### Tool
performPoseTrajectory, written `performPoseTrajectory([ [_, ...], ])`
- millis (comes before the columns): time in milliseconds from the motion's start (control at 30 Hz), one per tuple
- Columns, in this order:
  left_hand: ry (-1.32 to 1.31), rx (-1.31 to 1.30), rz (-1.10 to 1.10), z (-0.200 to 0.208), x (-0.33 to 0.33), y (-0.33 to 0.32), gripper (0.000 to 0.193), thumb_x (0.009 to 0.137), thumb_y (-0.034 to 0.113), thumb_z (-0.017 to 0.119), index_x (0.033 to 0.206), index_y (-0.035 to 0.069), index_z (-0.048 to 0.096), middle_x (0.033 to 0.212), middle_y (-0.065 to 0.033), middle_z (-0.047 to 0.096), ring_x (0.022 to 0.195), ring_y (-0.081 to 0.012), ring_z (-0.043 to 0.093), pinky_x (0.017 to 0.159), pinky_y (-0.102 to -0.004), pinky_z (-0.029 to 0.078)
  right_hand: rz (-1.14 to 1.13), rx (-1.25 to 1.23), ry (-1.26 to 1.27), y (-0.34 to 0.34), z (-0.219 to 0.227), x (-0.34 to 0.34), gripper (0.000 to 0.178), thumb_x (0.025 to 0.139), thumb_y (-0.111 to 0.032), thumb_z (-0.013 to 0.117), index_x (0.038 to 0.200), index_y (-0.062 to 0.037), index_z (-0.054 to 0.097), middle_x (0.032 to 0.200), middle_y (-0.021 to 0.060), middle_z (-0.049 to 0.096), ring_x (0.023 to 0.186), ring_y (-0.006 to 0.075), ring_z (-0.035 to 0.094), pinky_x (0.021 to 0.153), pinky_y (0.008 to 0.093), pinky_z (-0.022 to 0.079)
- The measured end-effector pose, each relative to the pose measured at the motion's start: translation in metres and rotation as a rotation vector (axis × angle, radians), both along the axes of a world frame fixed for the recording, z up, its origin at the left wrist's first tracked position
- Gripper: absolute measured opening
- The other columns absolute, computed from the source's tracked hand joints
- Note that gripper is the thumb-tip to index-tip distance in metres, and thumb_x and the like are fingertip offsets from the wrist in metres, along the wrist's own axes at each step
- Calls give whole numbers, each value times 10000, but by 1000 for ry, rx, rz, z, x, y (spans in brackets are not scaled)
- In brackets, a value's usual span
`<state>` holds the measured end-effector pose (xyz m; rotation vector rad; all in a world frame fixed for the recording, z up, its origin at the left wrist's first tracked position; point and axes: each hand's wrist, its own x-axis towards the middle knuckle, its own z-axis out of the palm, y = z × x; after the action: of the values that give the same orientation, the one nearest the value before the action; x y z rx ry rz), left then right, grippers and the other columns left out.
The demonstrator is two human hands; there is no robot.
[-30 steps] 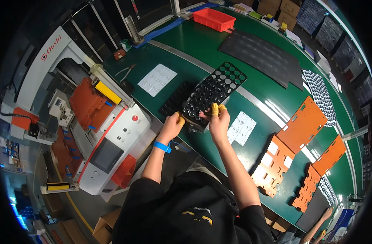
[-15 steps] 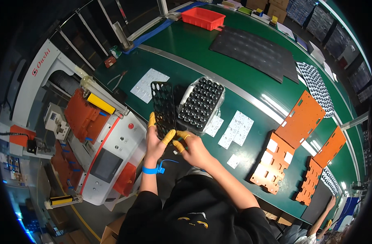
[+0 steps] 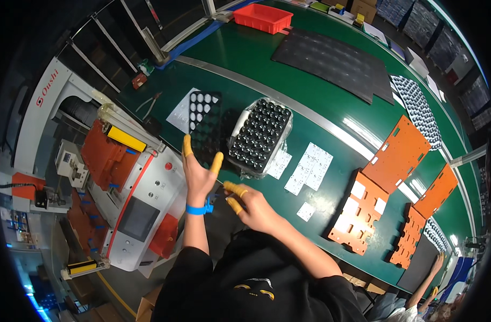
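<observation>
A thin black tray with rows of round holes (image 3: 205,121) is in my left hand (image 3: 200,174), gripped at its near end between yellow-capped thumb and fingers. Its far end overlaps a white sheet of small boards (image 3: 181,111), which shows through some holes. My right hand (image 3: 251,204), also with yellow finger caps, is just to the right and nearer me. Its thumb and forefinger are apart, and nothing shows between them. Right of the held tray sits a stack of black trays with glossy round lenses (image 3: 261,131), partly wrapped in clear plastic.
White board panels (image 3: 310,169) lie right of the stack, beside orange fixture plates (image 3: 358,220). A grey machine with a control panel (image 3: 143,214) stands on my left. Pliers (image 3: 149,104), a black mat (image 3: 326,61) and a red bin (image 3: 262,19) lie farther off. Another person's arm (image 3: 428,279) shows at far right.
The perforated tray has swung left and tilted, so its holes now show the white sheet behind. My right hand has come away from the tray's near edge.
</observation>
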<state>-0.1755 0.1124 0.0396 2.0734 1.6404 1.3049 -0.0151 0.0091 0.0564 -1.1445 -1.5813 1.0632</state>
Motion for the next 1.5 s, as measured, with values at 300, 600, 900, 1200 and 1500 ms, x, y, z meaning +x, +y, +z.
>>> performPoseTrajectory([
  [300,369,-331,21,-51,0,45,855,695,328,785,1390,12,399,1359,-213,487,1277,-390,406,1088,-484,284,21,-391,122,-78,-44,44,223,941,-14,583,1157,40,603,1005,106,673,905,176,671,806,288,533],
  [600,490,-513,-82,-43,3,43,1073,656,218,817,1511,28,198,1505,-236,308,1365,-416,287,1142,-482,224,-185,-588,387,-134,-84,81,201,956,-4,562,1143,63,597,1004,74,655,887,128,648,811,261,527],
  [900,446,-566,-124,-47,3,43,1120,622,215,838,1513,56,178,1526,-239,254,1386,-415,249,1144,-484,230,-185,-591,380,-114,-65,79,177,975,-27,544,1116,69,592,991,69,644,892,132,629,831,264,509],
  [1200,479,-354,-105,-45,-3,30,1083,630,231,839,1502,63,218,1504,-245,269,1363,-446,247,1134,-511,198,-316,63,-196,-37,-15,55,271,879,-11,647,1143,29,597,1000,164,620,799,266,676,700,323,540],
  [1500,206,-89,-149,-82,17,-119,518,828,209,689,1269,13,503,1213,-197,496,1136,-402,428,994,-534,314,-343,317,-587,18,-30,44,353,874,-90,634,1205,16,572,894,166,541,619,353,616,540,436,518],
])
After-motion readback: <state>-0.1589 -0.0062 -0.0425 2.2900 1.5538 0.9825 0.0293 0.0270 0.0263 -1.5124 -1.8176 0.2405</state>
